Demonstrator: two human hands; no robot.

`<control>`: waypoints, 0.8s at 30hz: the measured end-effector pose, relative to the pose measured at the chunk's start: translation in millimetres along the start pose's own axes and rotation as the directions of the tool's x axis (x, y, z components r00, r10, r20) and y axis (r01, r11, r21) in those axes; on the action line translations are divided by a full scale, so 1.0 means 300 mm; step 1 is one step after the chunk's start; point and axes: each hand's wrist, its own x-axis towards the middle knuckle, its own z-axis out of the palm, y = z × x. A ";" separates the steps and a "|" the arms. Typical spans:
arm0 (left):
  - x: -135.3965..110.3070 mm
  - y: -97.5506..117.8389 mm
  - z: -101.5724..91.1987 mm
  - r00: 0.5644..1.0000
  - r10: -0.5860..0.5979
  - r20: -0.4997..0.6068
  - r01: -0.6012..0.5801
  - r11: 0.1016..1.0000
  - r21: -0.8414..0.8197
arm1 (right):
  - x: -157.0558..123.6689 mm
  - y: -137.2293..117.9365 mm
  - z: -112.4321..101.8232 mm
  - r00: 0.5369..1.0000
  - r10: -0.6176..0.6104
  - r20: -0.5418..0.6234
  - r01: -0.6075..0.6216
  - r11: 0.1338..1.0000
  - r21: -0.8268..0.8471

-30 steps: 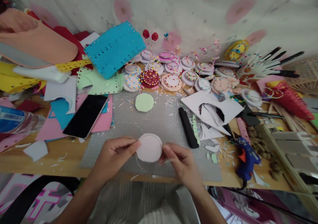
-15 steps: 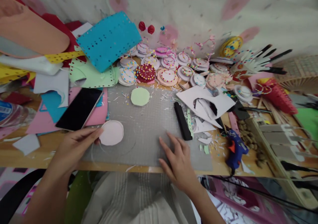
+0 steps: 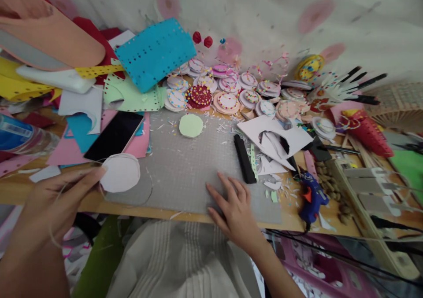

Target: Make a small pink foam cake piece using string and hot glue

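White disc (image 3: 120,174) in pinched left fingers (image 3: 86,180), empty right fingers (image 3: 218,196) spread on grey mat (image 3: 188,166)

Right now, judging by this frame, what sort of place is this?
Probably a small craft workspace: there is a gray gridded mat strewn with scraps, a blue glue gun, and a cluster of small hat-like pieces trimmed with colored dots.

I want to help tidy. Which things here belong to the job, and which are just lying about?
Probably the job:
white circle, in the left hand
grey mat, under the right hand
green circle, on the mat

Probably just lying about:
phone
bottle
white scrap with a hole
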 end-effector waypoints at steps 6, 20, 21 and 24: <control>-0.040 0.065 0.009 0.976 -0.204 0.081 0.218 0.943 -0.250 | 0.000 -0.013 -0.014 0.999 -0.027 0.030 0.027 1.000 -0.002; -0.055 0.079 0.010 0.972 -0.173 0.160 0.203 0.960 -0.191 | 0.040 -0.026 -0.008 1.000 -0.023 0.012 0.023 0.999 -0.048; -0.054 0.081 0.006 0.970 -0.186 0.157 0.216 0.954 -0.206 | 0.032 -0.019 -0.016 0.999 -0.027 0.017 0.028 0.999 -0.042; -0.050 0.077 -0.003 0.966 -0.205 0.155 0.238 0.943 -0.234 | 0.007 0.006 -0.040 0.999 -0.041 0.019 0.041 0.999 0.005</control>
